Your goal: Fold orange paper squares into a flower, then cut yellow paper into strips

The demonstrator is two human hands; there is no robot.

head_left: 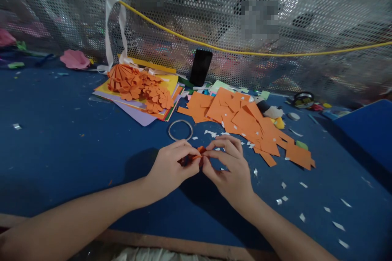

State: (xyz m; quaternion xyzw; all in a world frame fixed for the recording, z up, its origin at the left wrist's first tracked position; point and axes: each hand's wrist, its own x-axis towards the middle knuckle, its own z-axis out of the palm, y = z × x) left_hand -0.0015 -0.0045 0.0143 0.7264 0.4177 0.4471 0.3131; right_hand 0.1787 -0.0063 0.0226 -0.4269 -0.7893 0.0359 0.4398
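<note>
Between my two hands, above the blue tabletop, is a small folded piece of orange paper (201, 149), mostly covered by fingers. My left hand (174, 161) pinches its left side between thumb and fingers. From the other side, my right hand (229, 167) closes thumb and fingertips on its right edge. A thin grey ring (180, 130) lies flat just beyond my left hand. Past my right hand spreads a loose heap of orange paper pieces (241, 114). Finished-looking orange paper flowers (137, 85) are bunched on a stack of coloured paper (143, 119) at the back left.
A black phone (201, 67) leans against the perforated metal screen (214, 20), below a yellow cord (171, 32). White paper scraps (302, 217) dot the right side. A tape roll (303, 100) and a blue panel (367, 130) stand right; a pink paper flower (75, 59) lies left.
</note>
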